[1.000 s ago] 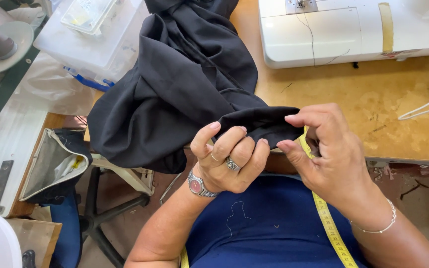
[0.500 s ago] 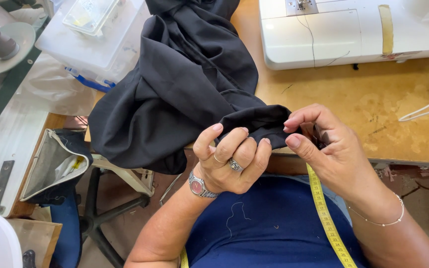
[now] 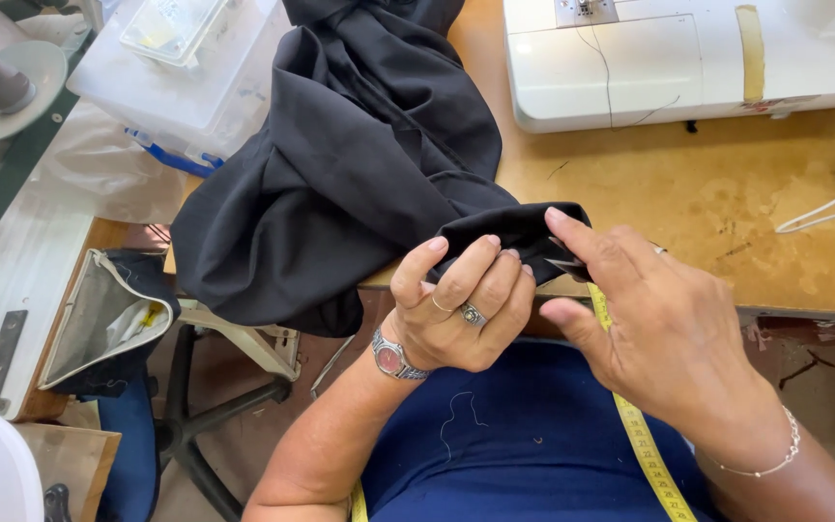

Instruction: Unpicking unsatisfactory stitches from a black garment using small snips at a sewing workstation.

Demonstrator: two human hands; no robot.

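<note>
Left hand [image 3: 456, 309] curled tight, pinching folded edge of black fabric [image 3: 359, 174]. Right hand [image 3: 654, 329] grips same edge w/ fingers & thumb. Fabric bulk heaped on wooden table [image 3: 707, 203], beside white sewing machine [image 3: 669, 58].

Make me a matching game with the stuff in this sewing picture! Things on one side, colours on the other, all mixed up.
Things:
1. fabric held by both hands
2. sewing machine on the table
3. measuring tape hanging over the blue shirt
4. wristwatch face

Colours:
A. yellow
B. pink
C. black
D. white

Pairs: 1-C, 2-D, 3-A, 4-B
</note>
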